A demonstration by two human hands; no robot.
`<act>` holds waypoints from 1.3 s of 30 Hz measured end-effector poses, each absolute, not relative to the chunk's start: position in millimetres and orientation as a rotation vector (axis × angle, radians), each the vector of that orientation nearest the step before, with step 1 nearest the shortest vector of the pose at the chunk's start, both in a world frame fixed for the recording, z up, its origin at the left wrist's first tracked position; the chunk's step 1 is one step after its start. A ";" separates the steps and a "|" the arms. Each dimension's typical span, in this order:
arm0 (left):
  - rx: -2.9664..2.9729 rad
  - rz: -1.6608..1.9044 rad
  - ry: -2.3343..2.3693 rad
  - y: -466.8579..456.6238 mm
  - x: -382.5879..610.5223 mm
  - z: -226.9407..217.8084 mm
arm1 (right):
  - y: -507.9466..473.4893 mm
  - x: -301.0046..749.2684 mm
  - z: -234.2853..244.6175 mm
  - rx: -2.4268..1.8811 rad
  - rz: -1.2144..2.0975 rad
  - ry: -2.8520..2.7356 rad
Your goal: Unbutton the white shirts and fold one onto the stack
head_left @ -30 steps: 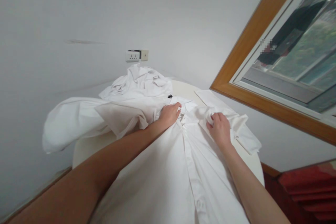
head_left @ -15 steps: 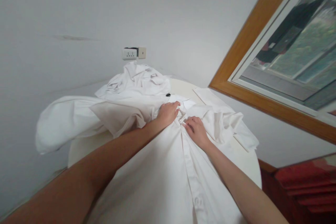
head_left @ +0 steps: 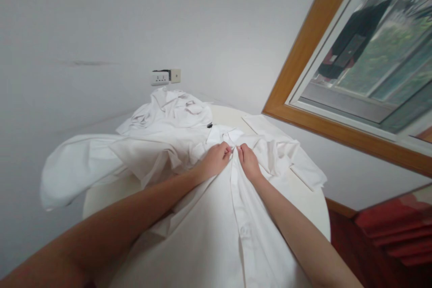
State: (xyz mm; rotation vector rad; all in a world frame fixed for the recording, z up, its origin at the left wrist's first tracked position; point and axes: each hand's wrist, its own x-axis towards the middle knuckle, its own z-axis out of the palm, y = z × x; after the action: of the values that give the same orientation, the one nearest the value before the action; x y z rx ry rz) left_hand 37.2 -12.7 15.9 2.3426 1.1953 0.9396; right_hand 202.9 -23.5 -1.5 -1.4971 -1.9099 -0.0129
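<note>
Pale table (head_left: 315, 211); shirt (head_left: 205, 229) pinched at left grip (head_left: 216, 160), right grip (head_left: 249, 162); collar (head_left: 234, 134) beyond.

Two grips (head_left: 215, 160) (head_left: 249, 162) — one held shirt (head_left: 209, 225) — one table (head_left: 317, 211)
</note>
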 end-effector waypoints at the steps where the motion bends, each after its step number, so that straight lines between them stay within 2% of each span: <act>1: 2.317 0.951 1.175 -13.8 36.0 13.2 | -22.7 202.8 -1.3 -1.507 -0.019 -1.905; 8: 2.379 1.034 1.038 -12.5 29.7 1.8 | -22.7 201.1 -0.1 -1.524 -0.137 -1.993; 14: 2.525 0.767 0.802 3.4 20.0 3.5 | -19.8 203.4 -3.2 -1.560 -0.119 -1.960; 17: 2.511 0.772 0.760 9.2 16.3 -0.9 | -18.2 205.3 -5.0 -1.564 -0.066 -1.971; 33: 2.456 0.884 0.986 -3.7 19.1 0.7 | -23.2 206.0 -2.9 -1.535 -0.205 -2.120; 39: 2.530 0.874 1.030 -7.1 19.5 1.0 | -20.7 210.3 -3.9 -1.426 -0.087 -2.146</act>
State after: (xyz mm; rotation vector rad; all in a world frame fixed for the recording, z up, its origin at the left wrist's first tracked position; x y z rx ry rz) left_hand 19.5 -7.1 1.0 2.5302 1.0295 0.8742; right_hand 210.3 -20.7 -3.9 -1.4261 -2.1457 -0.0870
